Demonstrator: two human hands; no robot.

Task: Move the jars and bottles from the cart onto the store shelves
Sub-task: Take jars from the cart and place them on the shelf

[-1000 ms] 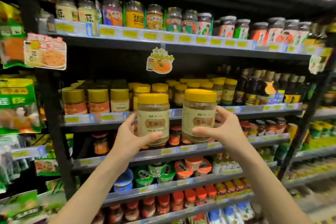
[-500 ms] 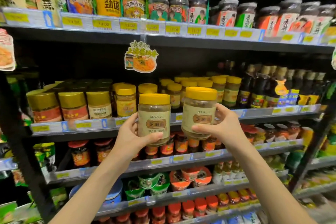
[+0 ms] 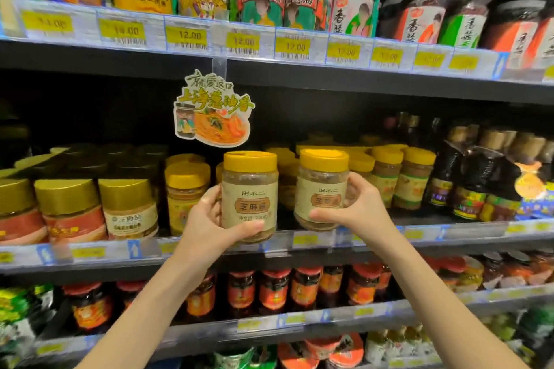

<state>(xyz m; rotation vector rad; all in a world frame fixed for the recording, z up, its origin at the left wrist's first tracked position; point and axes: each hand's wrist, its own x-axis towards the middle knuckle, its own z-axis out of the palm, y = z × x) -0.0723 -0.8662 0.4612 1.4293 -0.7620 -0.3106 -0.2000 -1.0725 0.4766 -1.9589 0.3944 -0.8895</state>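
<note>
Clearly, the left jar point(image 3: 250, 195) and the right jar point(image 3: 322, 189) were held before the middle shelf point(image 3: 449, 232).
The left hand point(image 3: 207, 219) had its fingers curled around the left jar, thumb on its front; the right hand point(image 3: 356, 210) gripped the right jar likewise. Both jars were lid up, side by side but apart, above the shelf rim, near other yellow-lidded jars point(image 3: 386, 171) under a hanging sign point(image 3: 211, 111).

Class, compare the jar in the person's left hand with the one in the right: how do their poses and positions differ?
The left jar, gripped by the left hand, stands upright; the right jar, in the right hand, leans slightly. The left jar's base overlaps the price rail; the right jar's base sits above it. Both have yellow lids and beige labels.
</note>
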